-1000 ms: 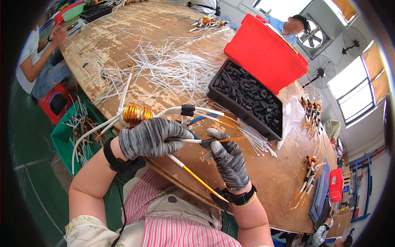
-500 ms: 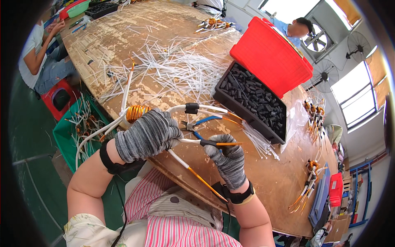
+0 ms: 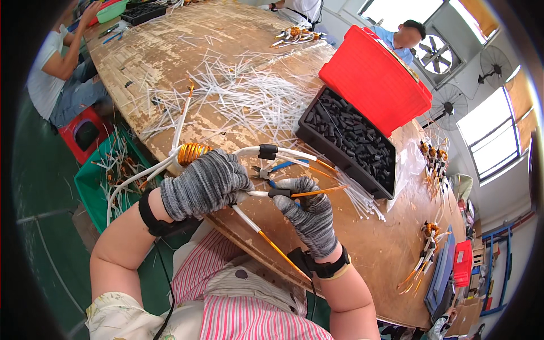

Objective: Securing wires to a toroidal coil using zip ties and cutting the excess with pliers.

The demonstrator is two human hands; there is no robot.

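Observation:
Wearing a grey knitted glove, my left hand (image 3: 207,184) is closed round the white-sleeved leads of a copper coil (image 3: 192,153). The coil sits just beyond its knuckles. My right hand (image 3: 310,215), gloved alike, pinches a short black sleeve (image 3: 279,193) on one white lead, whose bare copper end (image 3: 320,192) sticks out to the right. Another lead (image 3: 266,235) slants down toward the table edge, copper at its end. Above the hands a lead arches right and carries a second black sleeve (image 3: 267,151). Blue-handled cutters (image 3: 263,172) lie behind, partly hidden by my right hand.
White cable ties (image 3: 243,96) are heaped across the wooden table (image 3: 136,51). A black bin (image 3: 345,141) of black sleeves stands at the right, a red crate (image 3: 374,79) behind it. Finished-looking coils (image 3: 430,229) lie far right. A green bin (image 3: 90,181) stands at left. Other people sit around.
My right hand has shifted slightly left and up, and the black sleeve sits a little closer to my left hand. The copper end now tilts upward. My left hand has barely moved.

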